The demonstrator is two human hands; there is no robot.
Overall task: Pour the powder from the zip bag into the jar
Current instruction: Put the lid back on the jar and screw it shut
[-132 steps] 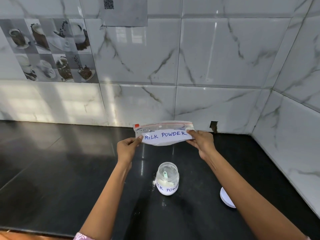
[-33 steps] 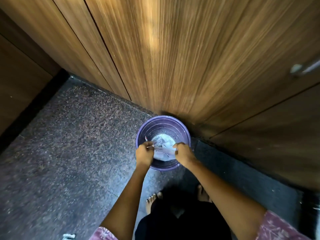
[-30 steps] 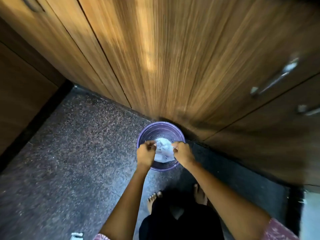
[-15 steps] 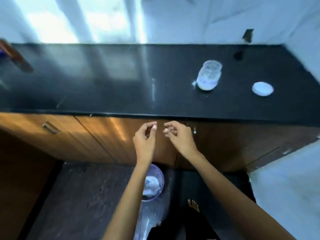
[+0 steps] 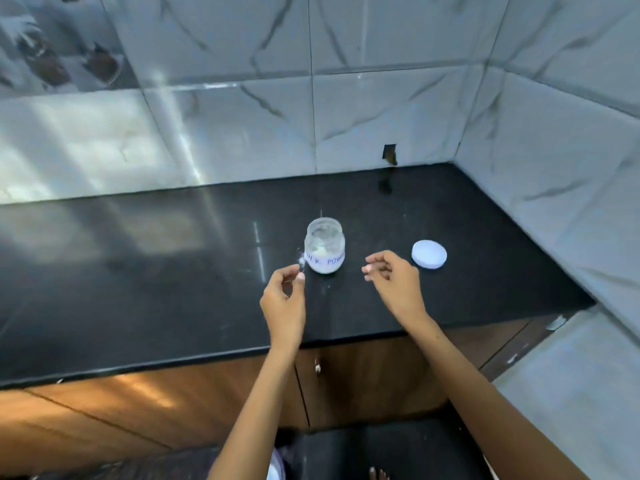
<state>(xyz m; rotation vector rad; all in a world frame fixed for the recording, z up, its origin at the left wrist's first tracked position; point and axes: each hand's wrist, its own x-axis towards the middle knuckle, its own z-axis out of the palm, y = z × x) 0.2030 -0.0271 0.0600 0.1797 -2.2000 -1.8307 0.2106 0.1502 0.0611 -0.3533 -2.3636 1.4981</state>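
Head view, looking down at a black counter [image 5: 138, 278] set in a corner of grey marble-patterned wall tiles [image 5: 381, 98]. Wooden cabinets [image 5: 145, 410] run below the counter's front edge.

A small clear jar [image 5: 325, 250] stands upright and uncovered near the middle of the counter. White powder fills its lower part, and a white label with blue handwriting wraps its front. A small spill of powder [image 5: 302, 261] lies on the counter, touching the jar's base at its 9 o'clock. A round white lid [image 5: 429, 254] lies flat on the counter at the jar's 3 o'clock, apart from it.

Two bare forearms reach in from the bottom edge. The left hand [image 5: 283, 299] hovers over the counter at the jar's 7 o'clock, just beside it, thumb and fingers loosely bent, their tips close together. Whether anything sits between those tips is too blurred to tell; it grips nothing that can be made out. The right hand [image 5: 394, 284] hovers at the jar's 4 o'clock, between jar and lid, fingers loosely bent and pointing toward the jar, holding nothing. The hands are well apart from each other, and neither touches the jar or the lid.

The zip bag does not show in this view. At the very bottom, bare toes [image 5: 378, 474] show on a dark floor.
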